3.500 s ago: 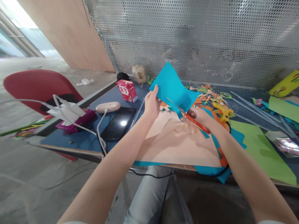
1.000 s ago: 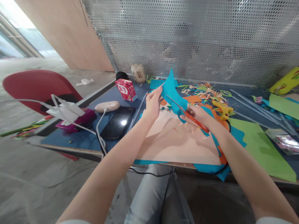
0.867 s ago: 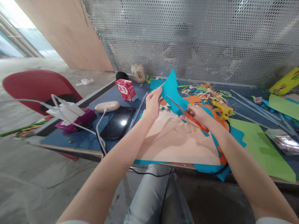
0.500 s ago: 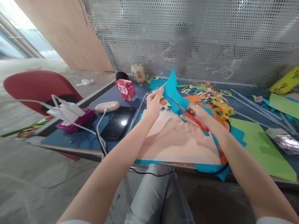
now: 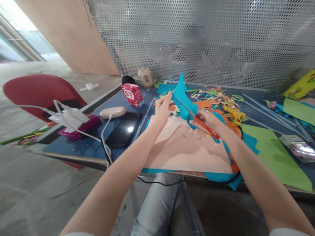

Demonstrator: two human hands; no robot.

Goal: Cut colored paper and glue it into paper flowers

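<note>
My left hand (image 5: 163, 108) pinches the left edge of a blue sheet of paper (image 5: 182, 93), which stands up to a pointed tip above the table. Orange-handled scissors (image 5: 201, 124) are in my right hand (image 5: 206, 119), its fingers wrapped around the handles. The blades point up and to the left across the blue paper, with their tips close to my left fingertips. Below both hands lies a large pale peach sheet (image 5: 187, 154), on top of further blue and orange sheets.
Paper scraps (image 5: 216, 96) litter the table's back by a yellow glue gun (image 5: 235, 114). Green paper (image 5: 275, 154) and clear sticks (image 5: 268, 111) lie right. A black phone (image 5: 124, 129), red box (image 5: 133, 94), white corded device (image 5: 113, 112) and plugs (image 5: 70, 118) are left. Perforated metal (image 5: 157, 39) stands behind.
Almost nothing differs. The blue paper and the scissors have shifted very slightly; both hands keep their hold.
</note>
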